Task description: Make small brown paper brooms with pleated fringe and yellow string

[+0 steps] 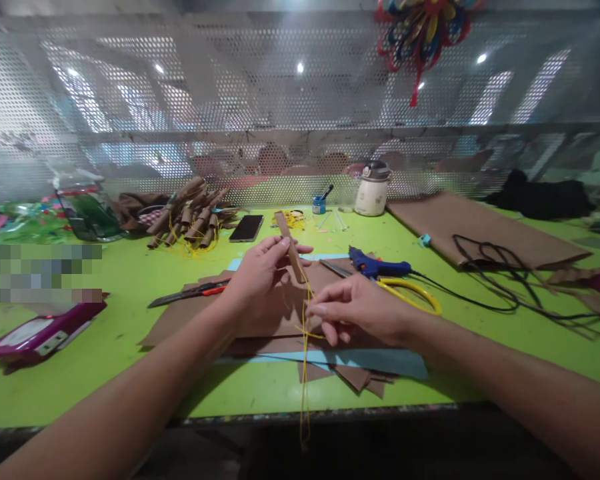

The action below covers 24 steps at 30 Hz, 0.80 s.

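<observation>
A narrow strip of folded brown paper (291, 250) is pinched in my left hand (265, 265), tilted with its far end up and to the left. Yellow string (305, 373) hangs from the strip's near end and dangles past the table's front edge. My right hand (353, 310) has its fingers closed on the string just below the strip. Under both hands lie brown paper sheets (180, 327) with light blue paper (395, 360) beneath them. A box cutter or scissors with red on the handle (195, 292) rests on the left of the sheets, partly hidden by my left wrist.
A blue glue gun (375, 263) and yellow-handled scissors (420, 293) lie right of my hands, with a black cord (485, 307) trailing right. Behind are rolled brown paper pieces (195, 217), a phone (247, 228), a white jar (371, 193) and large brown paper (485, 227). A purple device (50, 333) sits left.
</observation>
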{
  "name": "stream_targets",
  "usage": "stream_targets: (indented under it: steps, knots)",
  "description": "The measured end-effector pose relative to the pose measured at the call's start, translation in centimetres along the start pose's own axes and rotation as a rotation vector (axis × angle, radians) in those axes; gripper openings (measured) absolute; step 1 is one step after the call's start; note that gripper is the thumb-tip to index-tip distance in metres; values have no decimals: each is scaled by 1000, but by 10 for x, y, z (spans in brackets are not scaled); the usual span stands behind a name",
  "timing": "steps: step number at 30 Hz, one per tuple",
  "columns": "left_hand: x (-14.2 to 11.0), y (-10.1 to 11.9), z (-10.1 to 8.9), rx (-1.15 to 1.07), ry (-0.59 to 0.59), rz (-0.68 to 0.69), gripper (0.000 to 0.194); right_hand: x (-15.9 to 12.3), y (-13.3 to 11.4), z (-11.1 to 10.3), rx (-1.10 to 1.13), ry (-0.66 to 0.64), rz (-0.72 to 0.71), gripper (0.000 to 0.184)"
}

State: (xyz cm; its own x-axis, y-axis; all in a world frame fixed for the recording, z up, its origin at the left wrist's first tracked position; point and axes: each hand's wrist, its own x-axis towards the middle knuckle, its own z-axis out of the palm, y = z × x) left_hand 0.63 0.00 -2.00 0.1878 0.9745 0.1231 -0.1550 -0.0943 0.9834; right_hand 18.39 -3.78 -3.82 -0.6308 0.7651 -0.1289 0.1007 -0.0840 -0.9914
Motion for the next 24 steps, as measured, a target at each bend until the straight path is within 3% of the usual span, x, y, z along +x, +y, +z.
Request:
stream_targets:
  steps: [5, 10, 17, 21, 24]
  knots:
    - [2, 7, -3, -109, 61, -21, 12, -4, 4, 14, -360, -92, -90, 32]
    - [-1, 12, -1, -190, 32, -108, 15, -8, 0, 23, -662, 10, -283, 26]
    - [0, 10, -3, -179, 31, -51, 12, -26, -16, 25, -642, -44, -312, 29]
    - [0, 13, -2, -189, 45, -90, 14, -19, -3, 25, -796, -74, -401, 23]
    - [-2, 17, -1, -199, 49, -111, 16, -11, 7, 22, -914, -26, -361, 26]
